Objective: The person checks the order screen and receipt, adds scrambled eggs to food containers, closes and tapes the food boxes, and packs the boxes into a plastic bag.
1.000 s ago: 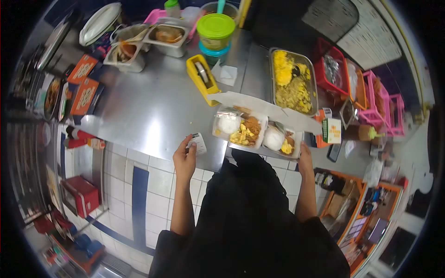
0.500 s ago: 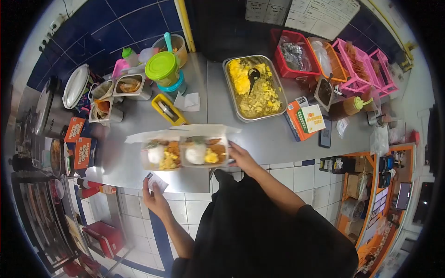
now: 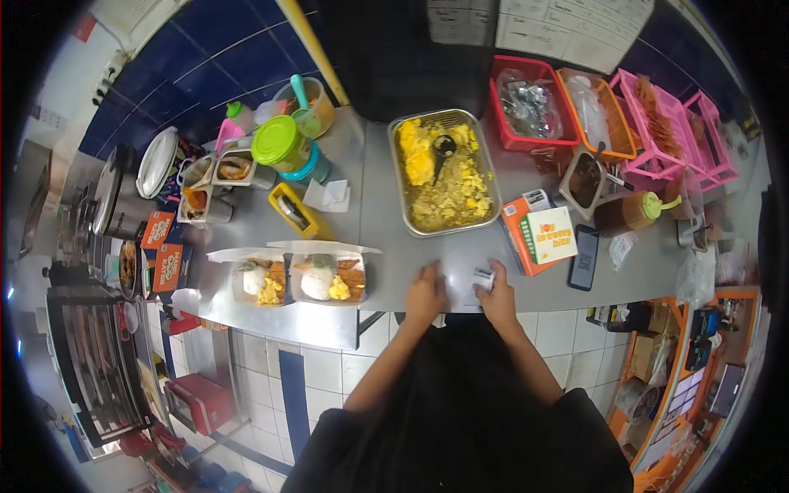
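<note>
At the table's front edge, my right hand pinches a small white printed paper slip between thumb and fingers. Just left of it is my left hand, low over the steel tabletop, its fingers smeared by motion. Further left, two open food boxes stand side by side, lids folded back. They contain white rice, scrambled egg and browned pieces of food. Beyond my hands lies a metal tray of scrambled egg with a black-handled utensil in it.
Right of my hands are an orange-and-white carton, a phone and a brown sauce bottle. Red, orange and pink baskets line the back. On the left stand a green-lidded tub, a yellow holder and metal containers.
Both food boxes have been set down on the left and released by my right hand. The slip has passed from my left hand to my right. Both hands have moved right.
</note>
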### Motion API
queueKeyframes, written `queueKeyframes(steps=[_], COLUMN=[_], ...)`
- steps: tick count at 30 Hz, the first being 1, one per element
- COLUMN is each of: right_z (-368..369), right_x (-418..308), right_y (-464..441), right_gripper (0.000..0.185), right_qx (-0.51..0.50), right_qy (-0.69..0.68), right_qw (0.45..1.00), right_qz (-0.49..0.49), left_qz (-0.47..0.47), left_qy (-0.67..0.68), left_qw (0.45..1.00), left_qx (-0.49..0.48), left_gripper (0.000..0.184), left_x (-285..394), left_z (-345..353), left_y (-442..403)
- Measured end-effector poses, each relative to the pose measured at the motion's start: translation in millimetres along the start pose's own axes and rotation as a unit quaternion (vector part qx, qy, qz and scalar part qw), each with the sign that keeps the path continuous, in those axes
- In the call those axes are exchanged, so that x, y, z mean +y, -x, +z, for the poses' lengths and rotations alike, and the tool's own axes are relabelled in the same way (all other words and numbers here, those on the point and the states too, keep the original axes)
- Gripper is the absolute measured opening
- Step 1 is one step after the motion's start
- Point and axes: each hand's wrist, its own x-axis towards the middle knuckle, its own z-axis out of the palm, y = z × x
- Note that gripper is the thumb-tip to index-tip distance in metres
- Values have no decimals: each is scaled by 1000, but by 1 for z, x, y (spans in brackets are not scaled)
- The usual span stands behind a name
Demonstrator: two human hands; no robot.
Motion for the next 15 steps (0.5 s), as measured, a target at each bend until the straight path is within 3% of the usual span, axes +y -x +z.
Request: queueKeyframes(steps=[2, 5, 6, 10, 13, 15], right_z=[-10, -17, -20, -36, -54, -49], right_x=[28, 56, 56, 55, 43, 43], right_y=[-11, -18, -19, -18, -15, -21], right_gripper=[52, 47, 40, 33, 39, 45], right_qx=[86, 125, 54, -23, -84, -88], right_qy=[85, 186, 205, 158, 185, 204], right_qw=[989, 951, 959, 960, 949, 941], right_qz=[-84, -211, -187, -232, -243, -254], left_qz=[-33, -42, -47, -49, -36, -69], left_qy=[-115, -217, -241, -278, -325, -260], left_qw=[992, 971, 965, 958, 922, 921], left_qx=[-44, -91, -91, -52, -206, -280], left_gripper=[40, 27, 24, 26, 26, 22], left_x=[15, 24, 25, 29, 38, 37], left_z=[8, 26, 34, 34, 10, -2], left_y=[-30, -58, -65, -72, -61, -53])
